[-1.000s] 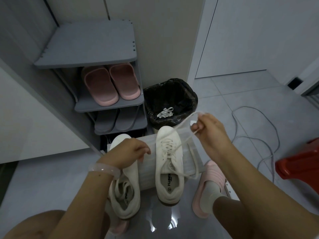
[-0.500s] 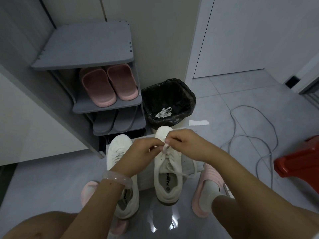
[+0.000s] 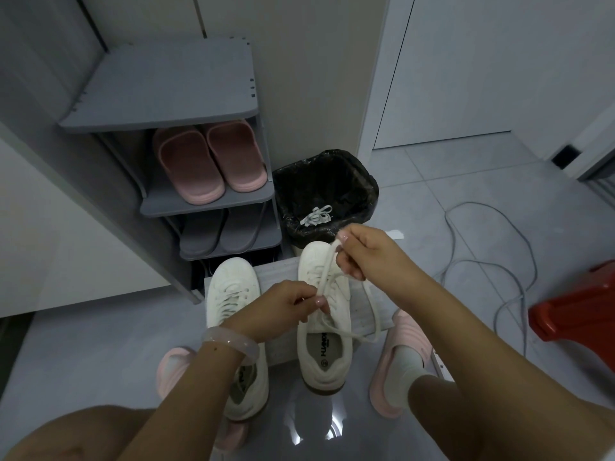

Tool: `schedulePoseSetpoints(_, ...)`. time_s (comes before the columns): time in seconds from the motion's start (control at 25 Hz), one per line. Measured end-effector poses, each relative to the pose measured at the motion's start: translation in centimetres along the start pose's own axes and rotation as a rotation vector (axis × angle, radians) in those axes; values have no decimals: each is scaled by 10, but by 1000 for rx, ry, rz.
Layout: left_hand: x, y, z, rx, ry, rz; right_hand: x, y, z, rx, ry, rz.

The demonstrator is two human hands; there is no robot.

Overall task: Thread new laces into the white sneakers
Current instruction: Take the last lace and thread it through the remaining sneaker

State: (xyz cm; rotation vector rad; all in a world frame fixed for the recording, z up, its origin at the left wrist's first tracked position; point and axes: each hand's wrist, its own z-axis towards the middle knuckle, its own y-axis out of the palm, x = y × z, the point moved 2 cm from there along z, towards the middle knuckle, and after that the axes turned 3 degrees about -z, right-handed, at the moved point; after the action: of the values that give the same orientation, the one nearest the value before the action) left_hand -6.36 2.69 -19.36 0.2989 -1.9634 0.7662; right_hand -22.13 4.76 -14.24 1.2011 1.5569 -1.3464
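Two white sneakers (image 3: pixel 324 314) rest on a grey board (image 3: pixel 362 294) over glossy grey floor tiles (image 3: pixel 482 181), shoe rack (image 3: pixel 206 201) at 11 o'clock, lined bin (image 3: pixel 327 191) at 12. Left hand (image 3: pixel 283 306) and right hand (image 3: pixel 362 252) fingers each pinch the lace (image 3: pixel 327 271) above the right-side shoe. Left-side sneaker is partly hidden behind the forearm.

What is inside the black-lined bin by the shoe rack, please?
Not empty: a bundle of white laces lies in the black-lined bin; nothing else shows inside.

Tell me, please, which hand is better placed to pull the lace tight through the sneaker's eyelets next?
Probably the right hand: it pinches the lace raised above the right sneaker, with free room to draw upward. The left hand pinches the same lace low at the eyelets, suited to steadying.
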Motion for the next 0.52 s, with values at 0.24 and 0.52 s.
schedulePoseSetpoints(0.24, -8, -1, 6, 78, -57, -37, 11, 5, 2, -42, 4, 79)
schedulePoseSetpoints(0.52, -42, 2, 9, 298, -291, -241, 40, 21, -3, -113, -59, -834)
